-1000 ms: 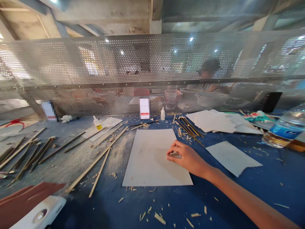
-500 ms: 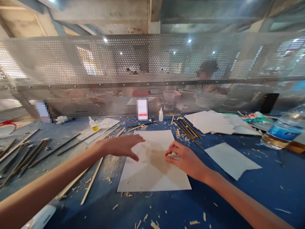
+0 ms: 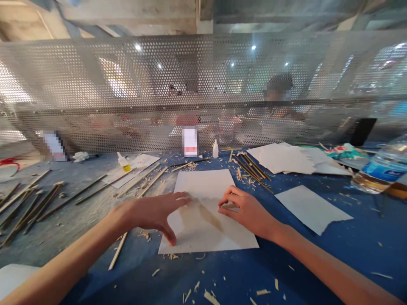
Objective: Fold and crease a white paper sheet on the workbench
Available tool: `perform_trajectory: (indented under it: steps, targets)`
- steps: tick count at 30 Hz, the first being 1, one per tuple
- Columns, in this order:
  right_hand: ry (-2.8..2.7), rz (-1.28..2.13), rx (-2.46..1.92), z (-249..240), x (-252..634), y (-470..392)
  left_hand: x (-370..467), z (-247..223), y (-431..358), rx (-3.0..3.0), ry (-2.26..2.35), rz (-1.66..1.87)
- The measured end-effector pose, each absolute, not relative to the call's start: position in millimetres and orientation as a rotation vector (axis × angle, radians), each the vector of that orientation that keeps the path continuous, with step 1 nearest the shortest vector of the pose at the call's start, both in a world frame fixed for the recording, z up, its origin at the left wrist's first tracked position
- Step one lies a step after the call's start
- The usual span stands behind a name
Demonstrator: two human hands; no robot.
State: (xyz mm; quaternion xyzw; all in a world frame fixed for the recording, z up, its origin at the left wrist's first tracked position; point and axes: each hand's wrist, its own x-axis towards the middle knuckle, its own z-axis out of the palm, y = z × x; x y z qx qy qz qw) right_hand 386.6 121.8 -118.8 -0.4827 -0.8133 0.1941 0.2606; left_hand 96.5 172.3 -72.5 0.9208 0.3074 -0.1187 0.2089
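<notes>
Left hand (image 3: 155, 212), released with fingers spread, has been shifted nearer the white paper sheet's (image 3: 200, 241) near-left corner; sheet is now flanked on both sides. Right hand (image 3: 248, 212) is pinched, contents can't be told. Leftward room is limited by bamboo sticks (image 3: 118, 252), rightward by torn paper (image 3: 313, 207).

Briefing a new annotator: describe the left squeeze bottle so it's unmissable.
On the blue table, find the large white sheet in the middle. Beyond its far left corner lies a smaller sheet, with the bottle at it. Its yellow label distinguishes it from the plain white bottle further right.
</notes>
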Motion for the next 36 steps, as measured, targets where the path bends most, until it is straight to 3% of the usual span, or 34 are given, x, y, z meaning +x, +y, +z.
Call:
perform_trajectory:
  steps: [36]
  targets:
    - [-2.156,0.657,-1.374,-117,385,122,109,-72,164,2.653,0.863,-0.344]
